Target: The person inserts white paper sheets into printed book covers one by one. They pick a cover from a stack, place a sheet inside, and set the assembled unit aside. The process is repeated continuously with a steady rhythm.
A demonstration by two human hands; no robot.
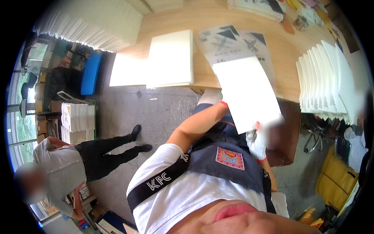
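Note:
A blank white sheet (247, 91) is tilted in front of me, over the table's near edge. My right hand (255, 143), in a white glove with a red cuff, closes on its lower right corner, with a fingertip showing against the paper. My left hand (223, 100) reaches the sheet's left side; a red cuff shows, but the paper hides its fingers. Printed sheets (230, 45) with grey and dark shapes lie on the table just beyond the held sheet. To their left rests a neat stack of white sheets (170, 58).
A tall pile of white paper (93, 23) fills the table's far left. Fanned white stacks (321, 80) stand at the right edge. Another person (62, 163) is at the left, near bundled paper (78, 119) on a trolley. A yellow case (336, 177) sits at lower right.

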